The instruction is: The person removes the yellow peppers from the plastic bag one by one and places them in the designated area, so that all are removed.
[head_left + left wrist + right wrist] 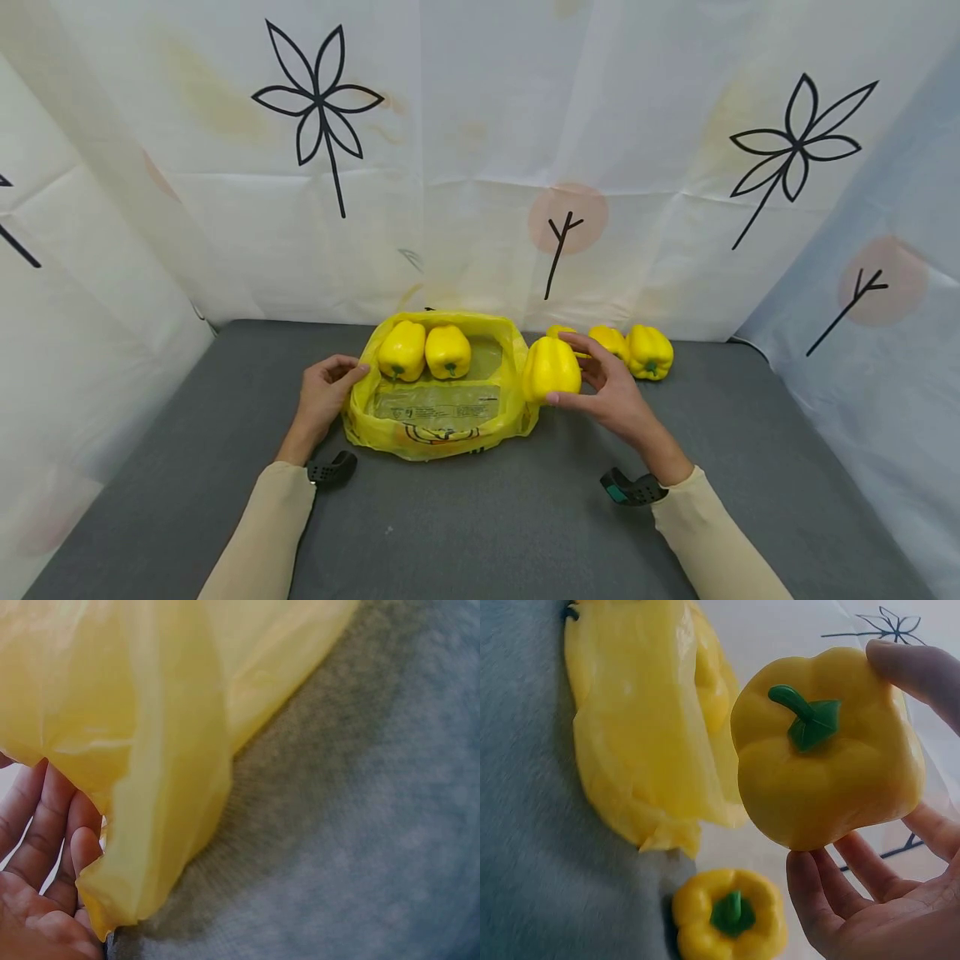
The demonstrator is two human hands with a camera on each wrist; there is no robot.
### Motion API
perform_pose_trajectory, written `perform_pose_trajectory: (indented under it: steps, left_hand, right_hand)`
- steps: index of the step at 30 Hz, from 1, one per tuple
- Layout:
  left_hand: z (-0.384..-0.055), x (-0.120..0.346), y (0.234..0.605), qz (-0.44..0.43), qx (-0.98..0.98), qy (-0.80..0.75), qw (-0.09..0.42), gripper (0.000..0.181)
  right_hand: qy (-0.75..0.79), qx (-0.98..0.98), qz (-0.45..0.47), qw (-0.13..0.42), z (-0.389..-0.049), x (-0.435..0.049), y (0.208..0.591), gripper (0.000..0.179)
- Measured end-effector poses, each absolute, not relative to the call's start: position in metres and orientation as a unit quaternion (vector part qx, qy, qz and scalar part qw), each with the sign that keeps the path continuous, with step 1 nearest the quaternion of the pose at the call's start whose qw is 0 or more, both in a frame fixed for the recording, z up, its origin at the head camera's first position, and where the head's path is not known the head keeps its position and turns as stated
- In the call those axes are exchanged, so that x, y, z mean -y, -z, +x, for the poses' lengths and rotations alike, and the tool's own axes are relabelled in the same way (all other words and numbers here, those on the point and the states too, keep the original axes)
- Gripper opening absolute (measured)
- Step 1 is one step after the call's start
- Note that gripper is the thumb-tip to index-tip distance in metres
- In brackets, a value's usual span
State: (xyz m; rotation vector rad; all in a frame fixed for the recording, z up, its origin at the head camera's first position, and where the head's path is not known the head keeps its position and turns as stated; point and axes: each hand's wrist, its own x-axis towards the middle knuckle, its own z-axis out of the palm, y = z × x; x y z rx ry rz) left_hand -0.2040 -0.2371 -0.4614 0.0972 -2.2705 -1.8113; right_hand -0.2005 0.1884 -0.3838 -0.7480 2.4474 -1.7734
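A yellow plastic bag lies spread wide at its mouth on the table, with two yellow bell peppers inside toward its back left. At the bag's left rim, my left hand pinches the thin plastic between thumb and fingers. My right hand grips another yellow bell pepper at the bag's right rim, thumb on one side and fingers on the other. The right wrist view shows this pepper's green stem toward the camera.
Behind the right hand, more yellow bell peppers stand along the back of the grey table. A white curtain with plant drawings rises behind and beside the table.
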Motion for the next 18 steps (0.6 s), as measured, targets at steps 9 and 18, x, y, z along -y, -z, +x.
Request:
perform_pose_trajectory:
  steps: [9,18]
  left_hand:
    - [-0.203,0.236,0.461,0.038,0.775,0.621,0.116,0.03]
    - [-0.203,0.236,0.461,0.037,0.774,0.621,0.117,0.03]
  right_hand:
    - [0.578,-0.79,-0.203,0.038,-0.194,-0.206,0.391,0.081]
    - [0.57,-0.795,-0.201,0.041,-0.195,-0.216,0.401,0.078]
